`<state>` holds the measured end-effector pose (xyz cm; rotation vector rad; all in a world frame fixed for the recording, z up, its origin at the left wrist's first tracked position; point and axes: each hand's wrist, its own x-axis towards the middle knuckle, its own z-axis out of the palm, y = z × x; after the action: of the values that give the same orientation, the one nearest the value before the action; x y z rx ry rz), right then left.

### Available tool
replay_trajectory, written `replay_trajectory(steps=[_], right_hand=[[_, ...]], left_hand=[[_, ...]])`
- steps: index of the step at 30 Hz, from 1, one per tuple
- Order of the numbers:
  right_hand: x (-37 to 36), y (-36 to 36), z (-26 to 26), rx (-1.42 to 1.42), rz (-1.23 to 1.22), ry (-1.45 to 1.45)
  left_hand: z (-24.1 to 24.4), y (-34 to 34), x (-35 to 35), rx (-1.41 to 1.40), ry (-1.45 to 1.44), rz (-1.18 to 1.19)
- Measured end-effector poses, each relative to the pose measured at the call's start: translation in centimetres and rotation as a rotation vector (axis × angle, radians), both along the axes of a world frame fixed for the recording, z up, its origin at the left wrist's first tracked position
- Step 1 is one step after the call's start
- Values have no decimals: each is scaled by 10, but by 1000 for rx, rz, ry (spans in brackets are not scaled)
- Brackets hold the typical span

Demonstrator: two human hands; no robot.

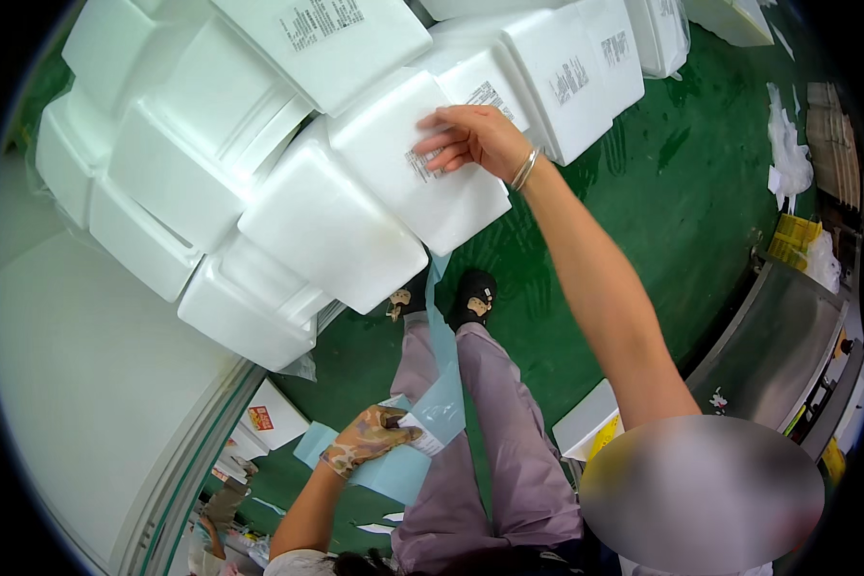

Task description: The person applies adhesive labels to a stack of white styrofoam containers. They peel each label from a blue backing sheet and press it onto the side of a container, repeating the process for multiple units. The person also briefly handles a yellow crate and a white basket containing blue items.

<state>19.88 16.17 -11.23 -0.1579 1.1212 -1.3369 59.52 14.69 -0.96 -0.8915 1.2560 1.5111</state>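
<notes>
My left hand [371, 438], in a camouflage-patterned glove, grips a folded strip of white printed labels on light blue backing [443, 410]. The strip's long tail runs up between my legs toward the boxes. My right hand [468, 140] is bare, with bangles at the wrist, and holds nothing. Its fingers are slightly spread over a printed label on a white foam box [381, 129]; whether they touch it I cannot tell. Beside that one, a plain white foam box [331, 223] faces me. More foam boxes, some bearing printed labels [570, 79], are stacked around them.
The green floor [569, 309] looks wet in places. A pale panel [101, 360] with a metal-edged frame stands left. Right are a stainless steel unit [770, 345], a yellow crate [792, 237] and stacked cardboard [831, 144]. Another person's arm [212, 533] shows lower left.
</notes>
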Motion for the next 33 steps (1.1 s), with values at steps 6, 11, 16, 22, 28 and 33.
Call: replay_trajectory(steps=[6,11,16,22,28,33], right_hand=[[71,31,-18,196,-304,-13],[147,20,149,-532,651,334],[90,0,299,-396,743,738],[61,-77,351,-398,260,1670],[106,-134,352,-260,218,1339],[110,-182,343,-110,404,942]], left_hand=[[31,-11,-38,-68,89,23],[124,-55,-68,-170,139,222],[201,-106,-93,-295,335,175],[230,-178,-113,-588,561,336],[237,-244,-130,-410,632,544],[229,-287,-130,-230,747,507]])
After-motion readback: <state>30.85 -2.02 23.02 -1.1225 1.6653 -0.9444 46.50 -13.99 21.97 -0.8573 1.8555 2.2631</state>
